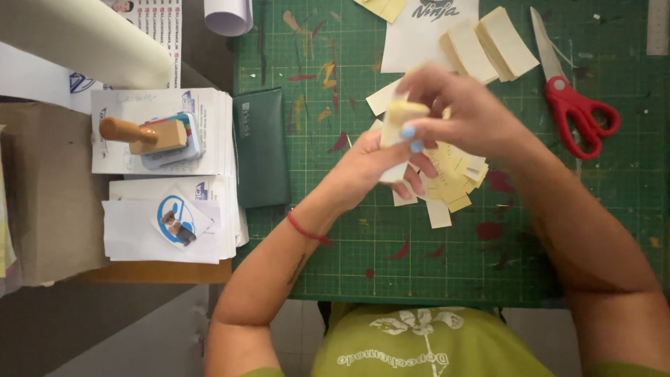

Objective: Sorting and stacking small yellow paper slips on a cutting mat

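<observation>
While the left hand [370,164] gripped a small stack of cream paper slips [398,122] from below, the right hand [460,112] pinched its top edge. Both hands were closed on it above the green cutting mat [335,230], with loose slips [450,178] lying just beneath.

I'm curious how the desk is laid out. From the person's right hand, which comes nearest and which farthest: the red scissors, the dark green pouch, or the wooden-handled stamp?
1. Red scissors: just right of the right hand, on the green cutting mat.
2. Dark green pouch: to the left, at the mat's left edge.
3. Wooden-handled stamp: farthest left, on a paper stack.
</observation>
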